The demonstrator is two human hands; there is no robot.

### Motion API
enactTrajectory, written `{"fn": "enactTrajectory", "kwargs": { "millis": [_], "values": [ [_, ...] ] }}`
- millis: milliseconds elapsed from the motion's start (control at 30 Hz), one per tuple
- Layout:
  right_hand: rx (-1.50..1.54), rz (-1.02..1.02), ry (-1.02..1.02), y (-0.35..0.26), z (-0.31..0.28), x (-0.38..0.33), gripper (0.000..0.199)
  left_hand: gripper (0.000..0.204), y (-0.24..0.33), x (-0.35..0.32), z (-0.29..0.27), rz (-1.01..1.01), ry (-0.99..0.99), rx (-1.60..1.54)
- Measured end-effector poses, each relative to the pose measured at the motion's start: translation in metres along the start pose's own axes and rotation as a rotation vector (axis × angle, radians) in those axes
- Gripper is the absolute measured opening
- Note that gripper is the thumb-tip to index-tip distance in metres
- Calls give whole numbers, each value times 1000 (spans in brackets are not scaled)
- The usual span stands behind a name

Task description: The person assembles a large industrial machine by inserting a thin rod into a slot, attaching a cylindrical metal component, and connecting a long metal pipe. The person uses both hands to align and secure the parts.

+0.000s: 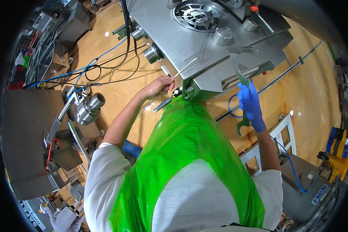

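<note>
I see a gray-green wrench [240,74] in front of the right part of a big steel machine [170,23], with a curved hook at each of its 2 ends. I cannot tell from here if its top hook touches the machine. The right hand [251,101], in a blue glove, is wrapped around the wrench near its middle. The left hand [158,87] has no glove, and its thumb and fingers pinch a thin white stick [187,66] near the machine's left front corner. The stick points up and right, over the flat top, but I can't tell if it touches.

I see 2 round steel knobs [223,36] and a round grille [200,16] on that top. A metal screw part [152,54] pokes out of the left side. Between the arms is a shiny green apron [193,127]. Farther left I see a shiny metal nozzle [89,109] on a stand, and at the right, a white frame [287,133] on the tan floor [309,92].
</note>
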State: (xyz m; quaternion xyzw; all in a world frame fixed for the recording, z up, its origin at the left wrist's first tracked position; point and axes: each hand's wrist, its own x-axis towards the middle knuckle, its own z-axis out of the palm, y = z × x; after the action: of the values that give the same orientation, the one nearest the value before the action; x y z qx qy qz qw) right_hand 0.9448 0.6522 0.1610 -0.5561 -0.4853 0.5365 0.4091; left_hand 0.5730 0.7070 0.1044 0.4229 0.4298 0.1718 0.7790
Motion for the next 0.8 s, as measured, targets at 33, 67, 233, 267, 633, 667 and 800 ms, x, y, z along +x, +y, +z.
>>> {"fn": "enactTrajectory", "kwargs": {
  "millis": [33,67,233,267,633,667,800],
  "values": [
    [-97,1,12,-9,11,5,19,46,-3,-4,2,7,-37,-33],
    [-194,1,24,-14,20,8,20,46,-5,-9,6,14,-75,-66],
    [-222,-166,34,-20,37,9,19,46,-4,-26,16,104,-246,-37],
    [-131,-108,26,-21,38,8,19,46,-5,-29,17,108,-242,-62],
    [-70,-104,108,9,26,14,18,47,-17,-2,14,72,-51,45],
    [-77,-110,96,14,24,14,18,47,-15,-1,16,81,-58,43],
    [-236,-135,103,19,27,11,21,46,-25,3,16,44,-49,-26]
  ]
}}
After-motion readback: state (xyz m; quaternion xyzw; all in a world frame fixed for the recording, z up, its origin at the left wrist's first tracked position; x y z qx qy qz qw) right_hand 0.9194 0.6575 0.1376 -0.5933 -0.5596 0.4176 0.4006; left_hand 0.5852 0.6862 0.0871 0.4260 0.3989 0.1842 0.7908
